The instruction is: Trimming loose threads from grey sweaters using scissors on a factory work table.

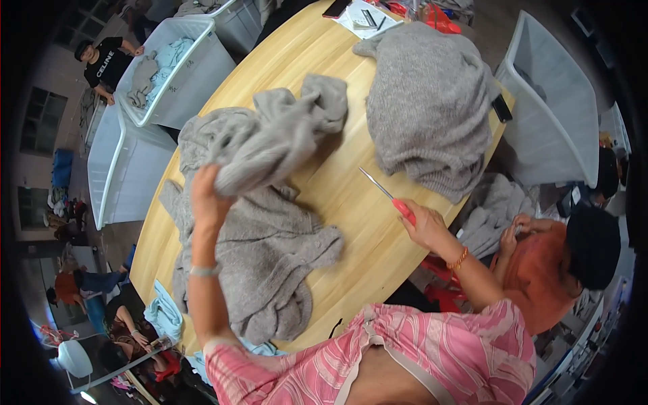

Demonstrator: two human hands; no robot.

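Note:
My left hand (210, 196) is closed on the edge of a grey knit sweater (277, 145), part of which is lifted and slightly blurred. Under and beside it, more grey knitwear (263, 256) lies crumpled on the left half of the wooden table (337, 196). My right hand (430, 231) is wrapped round a red-handled tool (403, 210) with a slim, pointed metal shaft. Its tip points up and left above the bare wood, apart from the knitwear. Beyond the tool, a large heap of grey knitwear (432, 108) rests on the right side of the table.
White plastic bins (196, 77) with cloth stand at the far left, another bin (553, 115) at the right. Papers and a pen (368, 19) lie at the table's far end. A person in orange (540, 270) works at my right; another person (108, 64) stands by the bins.

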